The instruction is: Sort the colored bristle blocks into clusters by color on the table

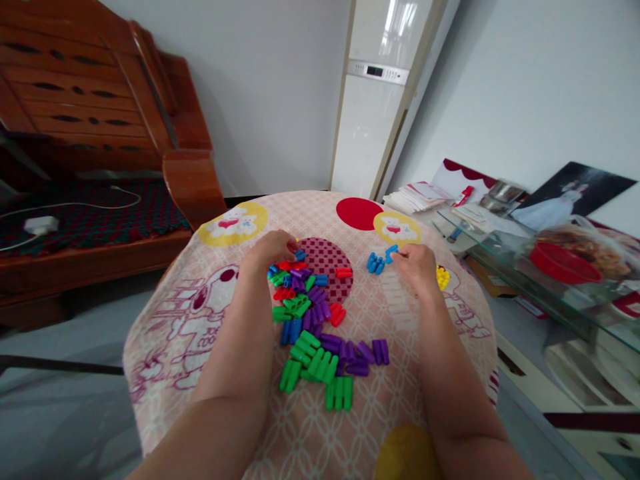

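A mixed pile of green, purple, red and blue plastic building blocks, including green blocks (323, 365) and purple blocks (320, 307), spreads across the middle of the table. At the pile's far left edge my left hand (273, 250) pinches a blue block (299, 255). Over on the right, my right hand (416, 263) is closed on another blue block (391, 253). Just left of it stands a small group of blue blocks (375, 263). Yellow blocks (443, 277) sit beyond my right wrist, partly hidden by it.
The round table wears a patterned cloth (380, 427). A wooden bench (100, 133) is at the left. To the right, a glass-topped cabinet (530, 267) holds papers (417, 199), a red bowl (565, 262) and a photo (575, 197). A tall white air conditioner (370, 127) stands behind.
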Motion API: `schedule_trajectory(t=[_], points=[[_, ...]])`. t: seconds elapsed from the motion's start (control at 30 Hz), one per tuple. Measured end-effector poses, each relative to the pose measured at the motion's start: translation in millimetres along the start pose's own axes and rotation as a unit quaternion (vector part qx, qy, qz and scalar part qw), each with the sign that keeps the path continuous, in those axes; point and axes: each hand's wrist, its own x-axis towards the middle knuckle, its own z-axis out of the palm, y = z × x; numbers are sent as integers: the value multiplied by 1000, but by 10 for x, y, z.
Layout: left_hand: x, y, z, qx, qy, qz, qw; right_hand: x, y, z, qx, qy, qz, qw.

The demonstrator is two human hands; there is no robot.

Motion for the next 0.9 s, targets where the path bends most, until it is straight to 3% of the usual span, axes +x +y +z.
schedule_trajectory(t=[0.13, 0.27, 0.4, 0.53, 0.73, 0.83, 0.9], points=[[-42, 116, -25, 46, -26, -12, 999, -16, -17, -4, -102, -92, 35, 990], [-59, 171, -37, 63, -33, -21, 997, -32, -64, 66, -124, -123, 50, 983], [-48, 186, -15, 71, -30, -27, 997, -45, -71, 143, -82, -167, 47, 981], [-25, 187, 33, 70, -21, -43, 996, -65, -23, 142, 36, -219, 86, 971], [2, 163, 87, 64, -23, -36, 997, -42, 87, 93, 145, -186, 147, 960], [12, 157, 104, 61, -34, -25, 997, -19, 108, 157, 170, -158, 167, 958], [17, 157, 115, 57, -33, -23, 998, -13, 101, 224, 213, -164, 201, 942]])
